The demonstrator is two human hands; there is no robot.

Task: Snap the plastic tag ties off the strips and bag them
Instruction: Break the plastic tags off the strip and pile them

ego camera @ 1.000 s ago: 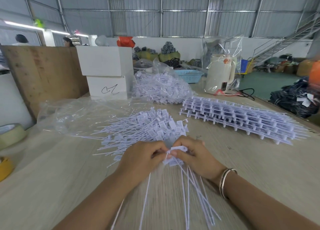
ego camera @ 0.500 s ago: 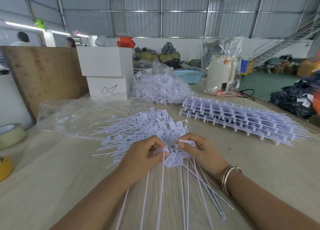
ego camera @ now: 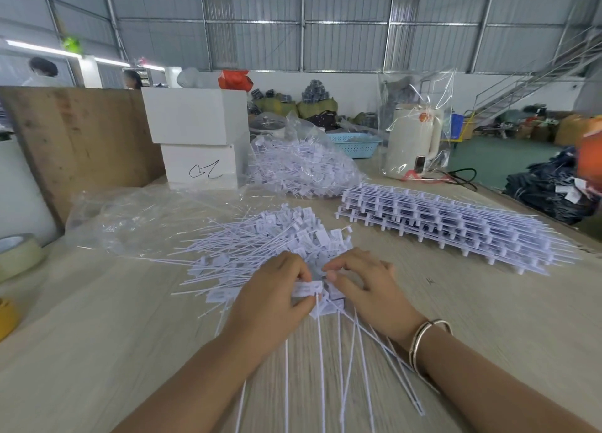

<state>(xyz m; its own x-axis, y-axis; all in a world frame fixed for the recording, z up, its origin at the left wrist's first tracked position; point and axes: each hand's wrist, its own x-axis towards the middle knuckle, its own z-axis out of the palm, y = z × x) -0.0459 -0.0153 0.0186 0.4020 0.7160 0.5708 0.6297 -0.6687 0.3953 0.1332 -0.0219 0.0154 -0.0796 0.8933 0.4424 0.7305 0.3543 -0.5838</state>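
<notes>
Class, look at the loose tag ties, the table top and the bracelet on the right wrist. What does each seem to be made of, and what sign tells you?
Loose tag ties: matt white plastic, probably; thin moulded tails with flat heads.
Table top: pale wood or wood-look laminate; grain lines show, dull sheen.
Bracelet: looks like metal; thin shiny bands, silver and gold tones.

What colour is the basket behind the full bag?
Light blue, with a lattice pattern; the basket shows in the head view.
</notes>
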